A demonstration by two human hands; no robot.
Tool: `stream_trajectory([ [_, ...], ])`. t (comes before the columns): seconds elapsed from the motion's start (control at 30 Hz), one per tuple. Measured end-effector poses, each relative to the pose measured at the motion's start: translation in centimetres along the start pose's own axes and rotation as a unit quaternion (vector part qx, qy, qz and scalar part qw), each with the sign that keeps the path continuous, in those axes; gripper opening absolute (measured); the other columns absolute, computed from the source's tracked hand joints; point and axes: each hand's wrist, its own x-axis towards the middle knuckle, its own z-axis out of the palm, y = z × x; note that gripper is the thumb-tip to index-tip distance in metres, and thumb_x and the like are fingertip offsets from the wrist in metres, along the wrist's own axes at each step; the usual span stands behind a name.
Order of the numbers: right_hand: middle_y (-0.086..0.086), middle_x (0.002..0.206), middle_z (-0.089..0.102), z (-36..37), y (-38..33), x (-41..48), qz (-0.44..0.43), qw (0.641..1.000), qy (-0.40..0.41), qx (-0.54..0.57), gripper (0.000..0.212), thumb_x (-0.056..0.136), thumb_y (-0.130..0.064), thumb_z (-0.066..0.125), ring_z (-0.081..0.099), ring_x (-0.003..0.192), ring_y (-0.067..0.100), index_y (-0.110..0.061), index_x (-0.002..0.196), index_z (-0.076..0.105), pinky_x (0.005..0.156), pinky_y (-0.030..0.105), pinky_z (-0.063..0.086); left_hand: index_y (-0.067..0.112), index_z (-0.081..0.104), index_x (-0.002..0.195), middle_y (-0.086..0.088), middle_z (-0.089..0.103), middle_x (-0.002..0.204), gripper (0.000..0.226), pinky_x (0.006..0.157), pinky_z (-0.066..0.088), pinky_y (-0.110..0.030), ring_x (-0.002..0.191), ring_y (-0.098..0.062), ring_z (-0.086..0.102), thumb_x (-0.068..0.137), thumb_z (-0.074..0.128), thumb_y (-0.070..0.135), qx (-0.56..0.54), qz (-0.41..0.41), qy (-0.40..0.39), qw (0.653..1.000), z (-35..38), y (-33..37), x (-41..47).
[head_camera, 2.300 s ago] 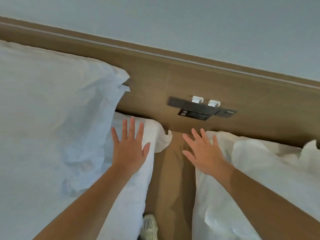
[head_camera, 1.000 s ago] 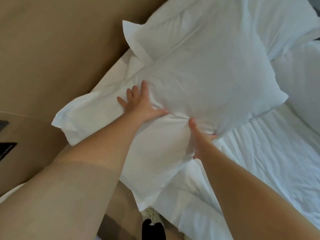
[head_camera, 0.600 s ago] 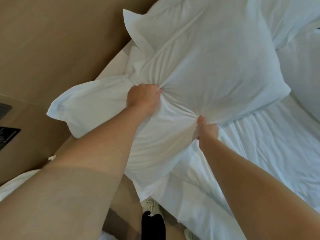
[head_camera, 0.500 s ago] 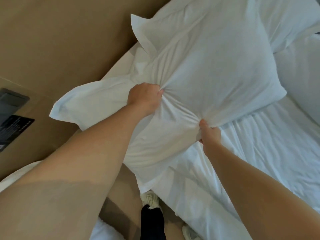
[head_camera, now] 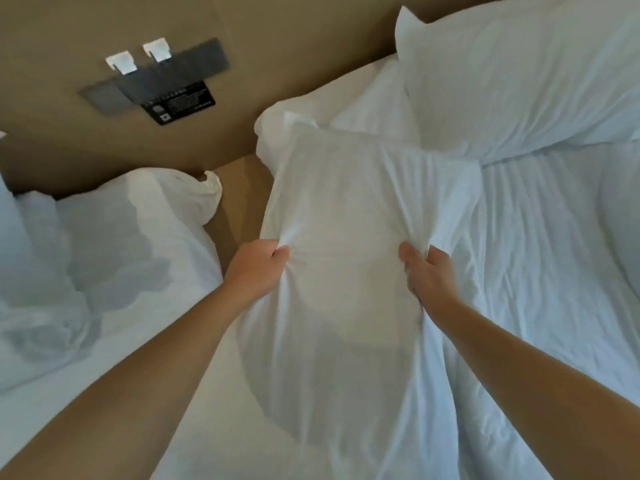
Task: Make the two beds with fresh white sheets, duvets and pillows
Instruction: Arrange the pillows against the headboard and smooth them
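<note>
A white pillow (head_camera: 339, 216) is held up lengthwise over the gap between the two beds. My left hand (head_camera: 256, 268) grips a bunch of its case on the left side. My right hand (head_camera: 427, 275) grips the case on the right side. A second white pillow (head_camera: 512, 77) lies at the head of the right bed, against the headboard. The right bed's white sheet (head_camera: 540, 258) is wrinkled. The left bed (head_camera: 114, 244) carries rumpled white bedding.
A brown headboard panel (head_camera: 277, 36) runs behind both beds. On it sits a dark switch plate (head_camera: 156, 81) with two white hooks and a black label. A narrow brown gap (head_camera: 239, 202) separates the beds.
Both hands closed on the pillow's case and lifted it off the right bed, turning it lengthwise. The view swung left, so the switch plate and left bed show again.
</note>
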Motion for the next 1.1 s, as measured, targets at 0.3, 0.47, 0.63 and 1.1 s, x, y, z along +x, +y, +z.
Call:
stream_trajectory([
  [0.3, 0.010, 0.069, 0.066, 11.8, 2.3, -7.7, -0.089, 0.957, -0.137, -0.238, 0.033, 0.089, -0.037, 0.064, 0.066, 0.068, 0.032, -0.006, 0.078, 0.063, 0.068, 0.040, 0.054, 0.015, 0.030, 0.054, 0.002, 0.033, 0.050, 0.046, 0.052, 0.029, -0.029, 0.048, -0.017, 0.034, 0.095, 0.050, 0.025, -0.180, -0.204, 0.099, 0.957, 0.7, -15.5, -16.4],
  [0.47, 0.011, 0.095, 0.070, 19.5, 5.6, -13.9, -0.154, 0.892, -0.238, -0.352, 0.037, 0.094, -0.041, 0.058, 0.065, 0.092, 0.030, -0.006, 0.101, 0.067, 0.086, 0.043, 0.053, 0.012, 0.033, 0.057, -0.001, 0.040, 0.053, 0.046, 0.053, 0.029, -0.032, 0.053, -0.022, 0.040, 0.099, 0.043, 0.026, -0.204, -0.280, 0.156, 0.925, 2.1, -23.5, -25.1],
  [0.63, 0.006, 0.110, 0.069, 28.1, 8.5, -20.7, -0.222, 0.812, -0.318, -0.437, 0.040, 0.097, -0.045, 0.051, 0.061, 0.107, 0.029, -0.013, 0.115, 0.065, 0.094, 0.040, 0.048, 0.014, 0.032, 0.055, 0.002, 0.037, 0.050, 0.048, 0.051, 0.028, -0.032, 0.050, -0.016, 0.038, 0.100, 0.043, 0.026, -0.250, -0.350, 0.225, 0.874, 3.9, -30.7, -33.0],
  [1.1, 0.002, 0.087, 0.055, 47.1, 16.1, -39.3, -0.352, 0.658, -0.409, -0.525, 0.035, 0.099, -0.045, 0.043, 0.056, 0.091, 0.027, -0.015, 0.083, 0.048, 0.078, 0.036, 0.043, 0.013, 0.030, 0.055, -0.002, 0.034, 0.054, 0.044, 0.052, 0.024, -0.032, 0.053, -0.018, 0.031, 0.095, 0.045, 0.019, -0.355, -0.495, 0.381, 0.695, 4.5, -45.2, -47.3],
])
